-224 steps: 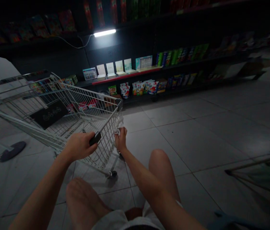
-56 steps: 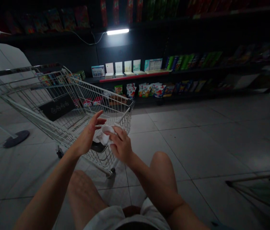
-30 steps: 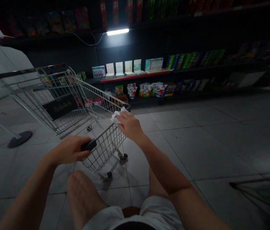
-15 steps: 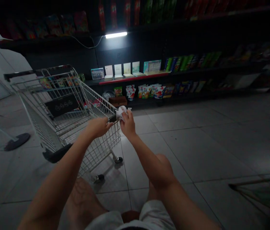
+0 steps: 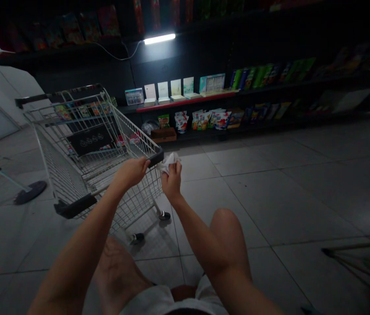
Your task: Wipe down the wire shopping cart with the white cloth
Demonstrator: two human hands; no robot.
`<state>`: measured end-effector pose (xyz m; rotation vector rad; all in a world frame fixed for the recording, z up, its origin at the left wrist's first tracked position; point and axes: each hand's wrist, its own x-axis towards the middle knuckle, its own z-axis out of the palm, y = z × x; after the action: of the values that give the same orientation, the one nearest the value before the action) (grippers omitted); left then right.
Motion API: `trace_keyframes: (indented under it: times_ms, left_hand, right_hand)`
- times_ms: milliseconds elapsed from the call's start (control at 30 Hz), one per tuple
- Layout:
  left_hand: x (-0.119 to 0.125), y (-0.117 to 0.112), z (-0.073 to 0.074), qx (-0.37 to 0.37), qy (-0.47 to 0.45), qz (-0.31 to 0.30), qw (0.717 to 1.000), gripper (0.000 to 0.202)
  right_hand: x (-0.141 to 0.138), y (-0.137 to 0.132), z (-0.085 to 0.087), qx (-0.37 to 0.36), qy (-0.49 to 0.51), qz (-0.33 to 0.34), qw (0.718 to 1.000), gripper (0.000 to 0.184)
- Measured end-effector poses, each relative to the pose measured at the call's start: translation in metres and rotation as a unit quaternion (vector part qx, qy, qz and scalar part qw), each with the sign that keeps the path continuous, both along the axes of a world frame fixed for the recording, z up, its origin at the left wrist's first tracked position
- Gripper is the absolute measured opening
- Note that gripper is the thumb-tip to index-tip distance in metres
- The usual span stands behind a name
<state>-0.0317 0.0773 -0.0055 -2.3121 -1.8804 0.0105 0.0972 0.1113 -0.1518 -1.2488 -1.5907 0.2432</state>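
A metal wire shopping cart [image 5: 82, 162] stands on the tiled floor in front of me. My left hand [image 5: 131, 171] is closed around the front top rim of the cart, beside its black corner bumper [image 5: 156, 156]. My right hand [image 5: 171, 179] is closed on a crumpled white cloth [image 5: 168, 161] and presses it against that same corner. My bare knees show low in the picture.
Dark shelves [image 5: 204, 94] with cards and snack packets run along the back under a lit tube lamp [image 5: 159, 38]. A round-based stand [image 5: 29, 191] sits on the floor at left. Part of another cart's frame [image 5: 358, 256] shows at lower right.
My left hand shifted from the cart's near corner bumper up to the front rim. The cart swung round a little. My right hand with the cloth stayed at the front corner, a bit lower.
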Motion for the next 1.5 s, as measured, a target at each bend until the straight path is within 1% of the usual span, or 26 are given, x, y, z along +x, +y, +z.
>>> trace_keyframes:
  times_ms: [67, 133, 200, 267, 333, 367, 400, 467, 533, 600, 667, 700, 767, 867, 933, 967, 1033, 1100, 1133, 1167, 1200, 1267, 1333, 1433, 1467, 1500]
  left_hand:
    - [-0.002, 0.0, 0.0, -0.002, -0.002, -0.001, 1.0, 0.05]
    - [-0.003, 0.001, 0.0, -0.004, -0.002, 0.0, 1.0, 0.05]
    - [-0.004, 0.001, 0.0, -0.006, -0.001, 0.003, 1.0, 0.05]
    - [-0.006, 0.001, 0.0, -0.005, 0.0, 0.006, 1.0, 0.051]
    - [-0.009, 0.001, 0.0, -0.004, 0.001, 0.008, 1.0, 0.052]
    - [-0.01, 0.0, 0.0, -0.003, 0.002, 0.008, 1.0, 0.052]
    - [-0.012, 0.0, 0.0, -0.003, 0.002, 0.007, 1.0, 0.052]
    - [-0.015, -0.001, 0.0, -0.003, 0.002, 0.003, 1.0, 0.051]
    - [-0.018, -0.002, 0.0, -0.004, 0.002, -0.003, 1.0, 0.051]
    - [-0.021, -0.003, 0.0, -0.003, 0.004, -0.007, 1.0, 0.051]
    - [-0.023, -0.005, 0.001, 0.001, 0.005, -0.012, 1.0, 0.051]
    - [-0.023, -0.006, 0.001, 0.002, 0.006, -0.013, 1.0, 0.05]
    - [-0.024, -0.008, 0.002, -0.001, 0.008, -0.015, 1.0, 0.05]
    - [-0.027, -0.013, 0.003, -0.004, 0.018, -0.013, 1.0, 0.05]
    - [-0.03, -0.016, 0.003, -0.001, 0.026, -0.011, 1.0, 0.052]
    - [-0.031, -0.017, 0.003, 0.001, 0.03, -0.011, 0.999, 0.052]
    - [-0.033, -0.02, 0.002, 0.003, 0.035, -0.012, 0.999, 0.054]
    - [-0.034, -0.023, 0.002, 0.005, 0.039, -0.017, 0.999, 0.055]
    - [-0.034, -0.025, 0.002, 0.005, 0.04, -0.022, 0.999, 0.055]
    - [-0.034, -0.027, 0.002, 0.004, 0.041, -0.025, 0.999, 0.055]
    - [-0.033, -0.029, 0.002, 0.004, 0.041, -0.026, 0.999, 0.055]
    - [-0.032, -0.034, 0.001, 0.007, 0.043, -0.025, 0.999, 0.054]
    - [-0.031, -0.039, 0.001, 0.008, 0.045, -0.016, 0.999, 0.052]
    - [-0.03, -0.046, 0.002, 0.0, 0.05, -0.003, 0.999, 0.051]
    - [-0.029, -0.048, 0.002, -0.002, 0.051, -0.001, 0.999, 0.05]
    - [-0.029, -0.05, 0.002, -0.001, 0.052, -0.001, 0.999, 0.051]
  right_hand:
    - [-0.009, 0.001, 0.014, 0.01, 0.011, -0.008, 1.0, 0.053]
    - [-0.026, 0.0, 0.007, -0.008, -0.004, 0.001, 1.0, 0.053]
    - [-0.042, -0.006, -0.022, -0.038, -0.03, 0.008, 0.999, 0.054]
    - [-0.051, -0.015, -0.063, -0.07, -0.07, 0.022, 0.995, 0.057]
    - [-0.05, -0.026, -0.101, -0.104, -0.11, 0.039, 0.988, 0.058]
    - [-0.046, -0.03, -0.114, -0.122, -0.121, 0.043, 0.984, 0.058]
    - [-0.041, -0.034, -0.122, -0.138, -0.126, 0.045, 0.981, 0.059]
    - [-0.03, -0.036, -0.121, -0.14, -0.113, 0.043, 0.983, 0.062]
    - [-0.022, -0.031, -0.1, -0.094, -0.073, 0.02, 0.993, 0.062]
    - [-0.019, -0.022, -0.071, -0.024, -0.04, -0.006, 0.999, 0.058]
    - [-0.023, -0.014, -0.049, 0.021, -0.045, -0.006, 0.999, 0.056]
    - [-0.025, -0.012, -0.044, 0.027, -0.062, 0.007, 0.998, 0.057]
    - [-0.03, -0.012, -0.045, 0.014, -0.11, 0.038, 0.993, 0.057]
    - [-0.025, -0.018, -0.058, -0.011, -0.165, 0.08, 0.983, 0.058]
    - [-0.011, -0.02, -0.054, -0.002, -0.165, 0.106, 0.981, 0.056]
    - [-0.002, -0.019, -0.044, 0.006, -0.153, 0.108, 0.982, 0.055]
    - [0.017, -0.015, -0.012, 0.026, -0.109, 0.074, 0.991, 0.054]
    - [0.036, -0.009, 0.034, 0.051, -0.082, 0.027, 0.995, 0.056]
    - [0.043, -0.006, 0.059, 0.064, -0.093, 0.026, 0.993, 0.056]
    - [0.048, -0.003, 0.084, 0.073, -0.129, 0.061, 0.987, 0.054]
    - [0.05, 0.0, 0.109, 0.071, -0.193, 0.129, 0.97, 0.051]
    - [0.044, 0.006, 0.151, 0.024, -0.337, 0.247, 0.908, 0.046]
    - [0.025, 0.012, 0.182, -0.038, -0.455, 0.288, 0.842, 0.042]
    - [-0.012, 0.016, 0.205, -0.085, -0.585, 0.263, 0.762, 0.031]
    - [-0.022, 0.015, 0.206, -0.088, -0.598, 0.259, 0.753, 0.025]
    - [-0.028, 0.012, 0.206, -0.084, -0.586, 0.264, 0.762, 0.019]
